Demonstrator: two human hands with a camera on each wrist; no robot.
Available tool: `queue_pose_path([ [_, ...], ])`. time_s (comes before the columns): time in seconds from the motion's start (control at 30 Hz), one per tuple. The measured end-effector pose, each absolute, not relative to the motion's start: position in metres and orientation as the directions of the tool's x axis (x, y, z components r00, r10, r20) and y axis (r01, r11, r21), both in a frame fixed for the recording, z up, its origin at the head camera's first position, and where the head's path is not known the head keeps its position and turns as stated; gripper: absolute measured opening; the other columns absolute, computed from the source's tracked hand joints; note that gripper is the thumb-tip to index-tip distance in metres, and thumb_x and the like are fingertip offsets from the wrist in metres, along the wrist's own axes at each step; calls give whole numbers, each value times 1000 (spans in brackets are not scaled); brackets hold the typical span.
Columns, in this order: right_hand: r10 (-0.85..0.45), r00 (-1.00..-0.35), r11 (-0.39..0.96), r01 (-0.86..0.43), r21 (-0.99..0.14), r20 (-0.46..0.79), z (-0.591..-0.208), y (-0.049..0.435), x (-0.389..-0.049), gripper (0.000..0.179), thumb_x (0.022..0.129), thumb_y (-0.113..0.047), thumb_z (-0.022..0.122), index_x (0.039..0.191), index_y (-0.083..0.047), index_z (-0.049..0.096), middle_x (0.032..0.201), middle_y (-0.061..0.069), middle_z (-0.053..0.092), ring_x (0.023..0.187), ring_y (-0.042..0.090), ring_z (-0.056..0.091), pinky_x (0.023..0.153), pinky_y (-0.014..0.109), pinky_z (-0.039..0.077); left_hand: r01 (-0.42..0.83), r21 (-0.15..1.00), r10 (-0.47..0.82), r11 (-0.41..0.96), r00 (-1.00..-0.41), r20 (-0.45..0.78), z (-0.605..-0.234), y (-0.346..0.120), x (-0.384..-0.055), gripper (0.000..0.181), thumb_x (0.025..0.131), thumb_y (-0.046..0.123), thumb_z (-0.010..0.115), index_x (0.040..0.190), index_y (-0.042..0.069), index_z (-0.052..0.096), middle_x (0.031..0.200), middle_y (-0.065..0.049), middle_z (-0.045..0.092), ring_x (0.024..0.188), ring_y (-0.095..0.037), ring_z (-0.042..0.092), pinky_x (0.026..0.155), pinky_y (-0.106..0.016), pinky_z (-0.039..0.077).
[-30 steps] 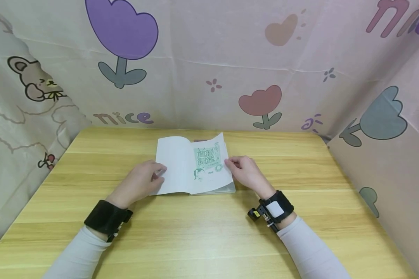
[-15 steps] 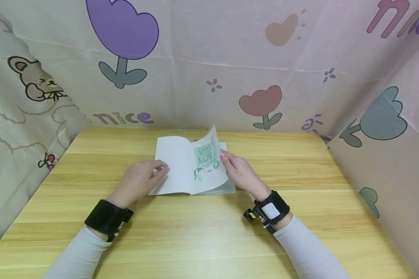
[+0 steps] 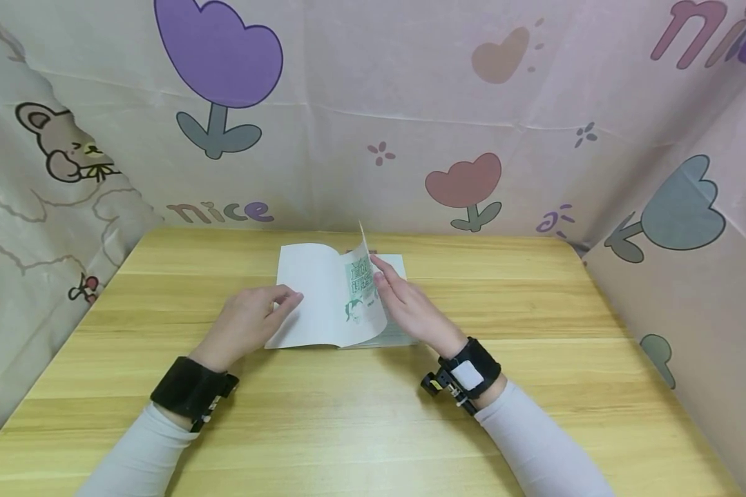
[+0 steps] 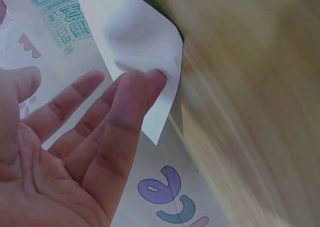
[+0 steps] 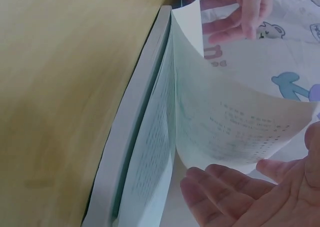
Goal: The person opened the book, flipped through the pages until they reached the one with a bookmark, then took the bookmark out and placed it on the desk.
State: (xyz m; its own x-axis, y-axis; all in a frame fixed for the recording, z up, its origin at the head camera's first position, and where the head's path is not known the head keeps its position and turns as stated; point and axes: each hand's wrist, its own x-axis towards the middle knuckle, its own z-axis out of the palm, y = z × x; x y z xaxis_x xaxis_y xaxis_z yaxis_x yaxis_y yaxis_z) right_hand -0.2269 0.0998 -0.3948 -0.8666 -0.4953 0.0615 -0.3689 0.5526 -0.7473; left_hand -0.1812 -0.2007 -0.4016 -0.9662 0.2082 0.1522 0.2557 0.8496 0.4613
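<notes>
An open book lies on the wooden table, its blank white left page (image 3: 313, 290) bowed upward in the head view. The leaf (image 3: 359, 304) with green print stands partly raised and curves toward the spine. Behind that leaf is my right hand (image 3: 415, 307), fingers fairly straight along its back; the right wrist view shows the fingers (image 5: 225, 192) beside the leaf's printed reverse (image 5: 240, 122). My left hand (image 3: 249, 317) lies at the book's left edge with loosely bent fingers. In the left wrist view its fingertips touch the white page (image 4: 145, 42), thumb apart.
The wooden table (image 3: 348, 428) extends around the book. Patterned cloth (image 3: 348, 90) hangs behind the table and on both sides. Each wrist wears a black strap (image 3: 189, 390) with a small camera. Under the raised leaf, more printed pages (image 5: 150, 172) lie flat.
My right hand has moved left, raising the green-printed leaf from nearly flat to steeply upright. Its fingers have gone from pinching the edge to lying behind the leaf. My left hand has barely shifted.
</notes>
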Motion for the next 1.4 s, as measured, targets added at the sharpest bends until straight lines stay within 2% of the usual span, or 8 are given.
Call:
queue_pose_path([
  [0.23,-536,-842,548,-399,-735,58,-396,87,-226,69,116,-56,23,174,-21,14,179,11,24,165,27,26,135,50,27,238,478,199,846,-971,131,-400,-201,-180,55,115,46,45,134,3,74,134,-22,74,121,-44,73,103,-62,57],
  [0.37,-561,-826,546,-418,-726,54,-398,81,-226,71,116,-57,23,174,-17,11,180,13,20,167,29,20,136,51,23,237,483,201,843,-971,126,-400,-201,-180,57,116,49,40,121,7,78,106,-15,79,100,-34,74,93,-54,58],
  [0.57,-581,-814,562,-415,-715,16,-402,76,-224,71,115,-58,23,174,-21,9,182,14,12,170,29,8,134,62,21,233,474,204,849,-972,114,-399,-201,-181,55,115,51,41,103,12,78,75,-1,61,77,-20,58,73,-35,46],
  [0.67,-581,-814,563,-414,-715,13,-403,75,-222,68,116,-56,21,174,-24,12,182,14,11,170,29,6,133,66,22,239,465,206,853,-971,120,-399,-200,-181,52,114,50,45,106,11,78,76,-1,64,74,-19,58,69,-32,43],
  [0.87,-592,-805,567,-449,-691,37,-402,76,-222,60,118,-42,25,173,-20,19,182,7,17,170,28,8,136,59,19,255,446,218,858,-967,133,-399,-198,-179,43,112,44,55,122,9,79,104,-9,81,82,-19,68,74,-38,55],
  [1.1,-586,-809,584,-461,-668,45,-401,73,-222,61,115,-28,43,172,-16,25,180,13,22,169,31,17,134,59,26,270,465,230,843,-963,143,-400,-197,-178,26,108,31,64,112,11,80,100,-8,82,86,-22,76,73,-38,59],
  [1.23,-566,-824,608,-449,-654,40,-401,69,-220,65,113,-32,51,170,-13,29,179,19,22,167,33,23,134,57,28,278,461,233,843,-960,153,-400,-196,-177,30,109,35,63,114,10,80,102,-9,83,90,-25,79,78,-45,62],
  [1.4,-561,-825,592,-457,-664,68,-402,64,-221,65,113,-36,53,166,-5,33,175,18,31,165,30,28,135,52,28,266,460,221,847,-964,150,-397,-193,-176,38,110,42,59,114,11,80,93,-7,80,83,-22,74,69,-36,55],
])
